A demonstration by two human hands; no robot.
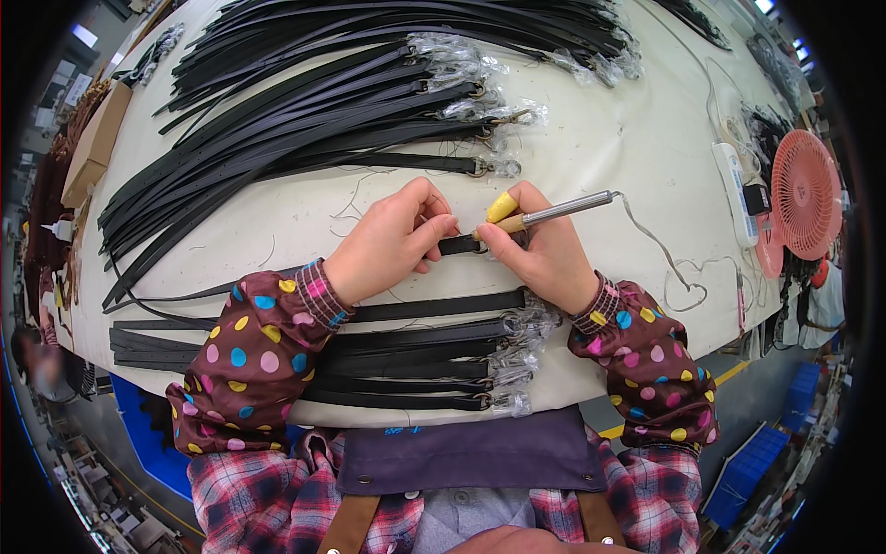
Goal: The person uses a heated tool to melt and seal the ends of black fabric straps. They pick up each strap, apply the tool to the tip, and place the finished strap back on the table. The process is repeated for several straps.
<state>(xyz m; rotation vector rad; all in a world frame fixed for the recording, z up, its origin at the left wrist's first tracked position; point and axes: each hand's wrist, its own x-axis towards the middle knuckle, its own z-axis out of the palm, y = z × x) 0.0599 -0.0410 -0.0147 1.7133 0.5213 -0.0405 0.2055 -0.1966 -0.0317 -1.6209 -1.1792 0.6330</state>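
Observation:
Between my hands lies the end of a black strap [457, 246]; its buckle end is mostly covered by my right fingers. My right hand [552, 254] is closed around a pen-shaped corded tool [568, 206], with a metal barrel and a tan grip, its tip angled down-left to the strap end. A yellow finger cover [501, 207] sits on a finger of that hand. Just left of the tip, my left hand [392, 235] has thumb and fingers pinched together above the strap. Whatever is in that pinch, perhaps a thread, is too small to make out.
Black straps [305, 120] with plastic-wrapped metal ends lie in heaps beyond my hands. More straps [415, 351] lie nearer me. A grey cord [651, 240] runs right toward a white power strip [736, 194] and a pink fan [805, 194]. Loose threads dot the white table [637, 138].

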